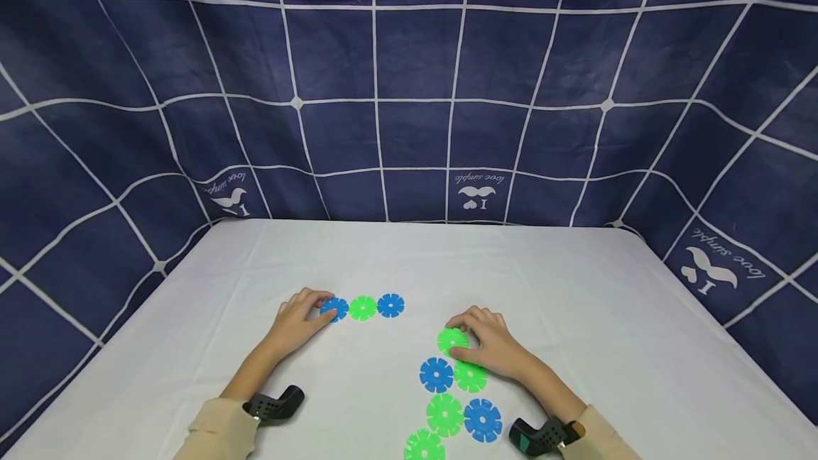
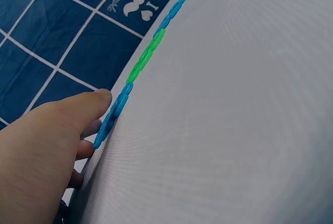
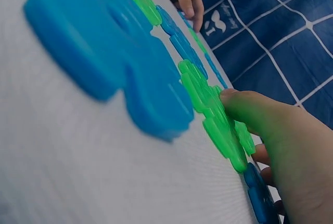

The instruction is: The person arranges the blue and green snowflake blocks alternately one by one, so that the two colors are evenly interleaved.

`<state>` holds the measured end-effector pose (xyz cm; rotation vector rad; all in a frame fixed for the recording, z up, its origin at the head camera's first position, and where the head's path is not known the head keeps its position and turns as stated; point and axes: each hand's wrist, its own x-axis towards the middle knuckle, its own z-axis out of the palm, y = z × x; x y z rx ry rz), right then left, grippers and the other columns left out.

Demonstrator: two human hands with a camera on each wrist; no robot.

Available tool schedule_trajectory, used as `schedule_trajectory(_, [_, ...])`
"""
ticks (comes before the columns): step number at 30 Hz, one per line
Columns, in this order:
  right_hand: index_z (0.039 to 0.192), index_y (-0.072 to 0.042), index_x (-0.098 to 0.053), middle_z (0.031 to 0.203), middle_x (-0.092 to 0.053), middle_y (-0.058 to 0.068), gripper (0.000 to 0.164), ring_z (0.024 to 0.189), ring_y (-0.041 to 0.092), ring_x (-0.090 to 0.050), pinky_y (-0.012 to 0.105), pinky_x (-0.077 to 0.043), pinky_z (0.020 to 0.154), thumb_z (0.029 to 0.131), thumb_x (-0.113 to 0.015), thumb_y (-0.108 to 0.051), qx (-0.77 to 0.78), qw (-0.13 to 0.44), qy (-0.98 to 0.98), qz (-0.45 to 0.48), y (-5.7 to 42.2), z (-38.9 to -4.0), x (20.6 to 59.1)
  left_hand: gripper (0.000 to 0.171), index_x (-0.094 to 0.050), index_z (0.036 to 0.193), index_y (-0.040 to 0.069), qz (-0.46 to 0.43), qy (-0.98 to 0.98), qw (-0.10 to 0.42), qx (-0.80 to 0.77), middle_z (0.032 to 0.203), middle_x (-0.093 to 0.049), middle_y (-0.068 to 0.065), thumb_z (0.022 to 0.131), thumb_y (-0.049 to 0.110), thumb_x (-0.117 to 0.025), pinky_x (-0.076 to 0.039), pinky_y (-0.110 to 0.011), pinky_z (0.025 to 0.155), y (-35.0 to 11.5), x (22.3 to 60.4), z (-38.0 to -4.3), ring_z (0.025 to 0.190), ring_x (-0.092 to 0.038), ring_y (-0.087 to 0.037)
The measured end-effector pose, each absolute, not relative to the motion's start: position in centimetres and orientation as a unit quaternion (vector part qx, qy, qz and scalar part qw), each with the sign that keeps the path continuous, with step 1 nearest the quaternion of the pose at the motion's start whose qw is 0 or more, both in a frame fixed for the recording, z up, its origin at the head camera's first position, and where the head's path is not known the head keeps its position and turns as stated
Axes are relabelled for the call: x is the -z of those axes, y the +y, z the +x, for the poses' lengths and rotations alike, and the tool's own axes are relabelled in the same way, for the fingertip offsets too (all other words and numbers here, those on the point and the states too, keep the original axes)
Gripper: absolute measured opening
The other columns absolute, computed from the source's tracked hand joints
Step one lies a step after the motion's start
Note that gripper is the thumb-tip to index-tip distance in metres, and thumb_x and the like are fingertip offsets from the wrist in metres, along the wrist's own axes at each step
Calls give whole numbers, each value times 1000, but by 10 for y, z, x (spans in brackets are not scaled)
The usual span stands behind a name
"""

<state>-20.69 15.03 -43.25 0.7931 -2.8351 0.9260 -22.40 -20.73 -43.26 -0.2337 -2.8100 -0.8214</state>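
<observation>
On the white table a row of three notched plastic snowflake discs lies flat: blue (image 1: 334, 309), green (image 1: 363, 308) and blue (image 1: 390, 305). My left hand (image 1: 297, 325) pinches the left blue disc between thumb and fingers; the left wrist view shows the thumb (image 2: 99, 101) at its edge. My right hand (image 1: 495, 346) holds a green disc (image 1: 450, 341) by its edges, thumb toward me. Just below it, a second green disc (image 1: 470, 378) sits partly under the hand, beside a blue disc (image 1: 437, 375). In the right wrist view a dark blue piece (image 3: 261, 198) shows under the fingers.
Nearer me lie a green disc (image 1: 444, 414), a blue disc (image 1: 483, 420) and another green disc (image 1: 424, 445) cut by the frame's bottom. The white cloth-covered table (image 1: 358, 254) ends at a dark blue checked curtain (image 1: 415, 133) behind and at both sides.
</observation>
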Motion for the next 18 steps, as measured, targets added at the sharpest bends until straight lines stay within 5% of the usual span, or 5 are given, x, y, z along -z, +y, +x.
schedule_trajectory(18, [110,-29,-57,72,-44,-14,40,69,2,-38,34,-21,79,75,-69,-45,-343,9,-902,261,149,-208,428,39,-59,115,10,-78,-952,103,277,94,-54,-1,84,34,-61,-25,-31,73,-207,433,-224,90,-47,-16])
